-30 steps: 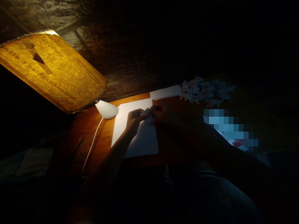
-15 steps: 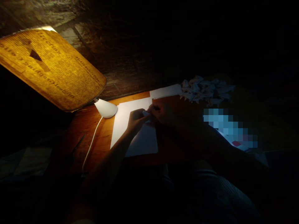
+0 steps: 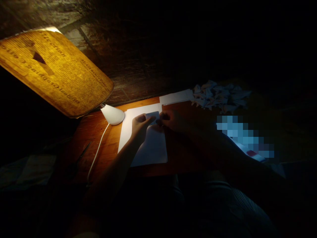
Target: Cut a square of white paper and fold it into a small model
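Between my two hands is a small folded piece of white paper [image 3: 152, 115], held just above the larger white sheets. My left hand [image 3: 140, 125] pinches it from the left, thumb across its front. At its right edge my right hand [image 3: 169, 119] has closed fingers on the paper; shadow hides part of their grip. Under the hands, white paper sheets [image 3: 148, 148] lie flat on the wooden table.
A lit lamp with a printed shade [image 3: 56, 72] and white base [image 3: 113, 115] stands at left, its white cord [image 3: 97, 153] running forward. Dark scissors [image 3: 83, 152] lie beside it. Paper strips [image 3: 175, 97], a heap of folded paper pieces [image 3: 220, 96] and a glowing blurred screen [image 3: 245, 135] are at right.
The folded paper has turned so that a wider flat face shows. My left hand has shifted slightly left, and my right hand has stayed near the paper's right edge.
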Available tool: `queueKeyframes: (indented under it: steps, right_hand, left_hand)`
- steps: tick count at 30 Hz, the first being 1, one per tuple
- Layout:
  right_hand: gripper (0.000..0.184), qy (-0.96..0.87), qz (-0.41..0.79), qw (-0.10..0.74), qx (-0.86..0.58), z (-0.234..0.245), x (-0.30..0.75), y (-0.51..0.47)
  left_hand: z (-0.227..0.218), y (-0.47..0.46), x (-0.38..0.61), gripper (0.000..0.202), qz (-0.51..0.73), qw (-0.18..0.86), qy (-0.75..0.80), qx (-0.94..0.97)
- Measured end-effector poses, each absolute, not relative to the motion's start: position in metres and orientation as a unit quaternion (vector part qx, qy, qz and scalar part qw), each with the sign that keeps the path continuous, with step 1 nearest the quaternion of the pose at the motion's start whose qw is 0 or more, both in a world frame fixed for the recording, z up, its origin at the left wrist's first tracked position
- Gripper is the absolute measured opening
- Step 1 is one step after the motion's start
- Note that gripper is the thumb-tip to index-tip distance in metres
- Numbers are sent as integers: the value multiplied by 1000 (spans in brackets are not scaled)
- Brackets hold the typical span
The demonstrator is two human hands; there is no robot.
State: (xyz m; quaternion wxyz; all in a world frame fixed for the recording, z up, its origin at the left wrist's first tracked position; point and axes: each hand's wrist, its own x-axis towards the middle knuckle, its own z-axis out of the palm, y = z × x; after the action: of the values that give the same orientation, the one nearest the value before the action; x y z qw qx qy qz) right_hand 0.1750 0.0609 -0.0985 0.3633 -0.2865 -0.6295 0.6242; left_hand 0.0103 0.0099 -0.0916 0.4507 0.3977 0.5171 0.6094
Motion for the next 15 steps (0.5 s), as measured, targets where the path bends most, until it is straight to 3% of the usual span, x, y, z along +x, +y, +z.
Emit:
queueKeyframes:
  steps: [6,10,15]
  right_hand:
    - [35,-615,598,422,-294,-100,172,56]
    - [36,-631,600,398,-290,-104,172,58]
    - [29,-652,546,437,-293,-101,176,64]
  left_hand:
    - [-97,11,10,38,605,447,492,437]
    - [-95,11,5,37,586,415,503,481]
    - [-87,6,5,34,503,399,548,536]
